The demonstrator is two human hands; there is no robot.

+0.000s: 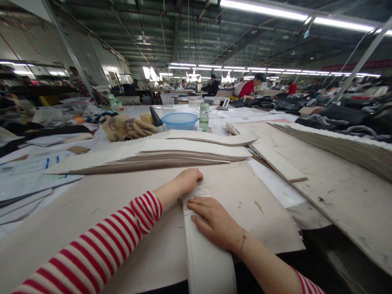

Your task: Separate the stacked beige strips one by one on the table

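Note:
A long white strip (205, 253) of padded-looking sheet lies lengthwise before me on a beige board (147, 241), its near end bending down over the board's edge. Short dark lines cross its far part. At that far end my left hand (190, 181) is closed, fingers curled down; whatever they grip is hidden. My right hand (216, 222) rests flat on the strip just nearer to me, fingers stretched out and the thumb a little apart. Beyond both hands, a fanned stack of similar white strips (183, 149) spreads across the board's far edge.
Behind the stack are brown work gloves (128, 127), a blue basin (179, 121) and a green bottle (204, 117). Another board (330, 192) on the right bears a second fanned stack (343, 143) and a loose strip (280, 163). Papers and plastic bags (33, 175) lie left. People work farther back.

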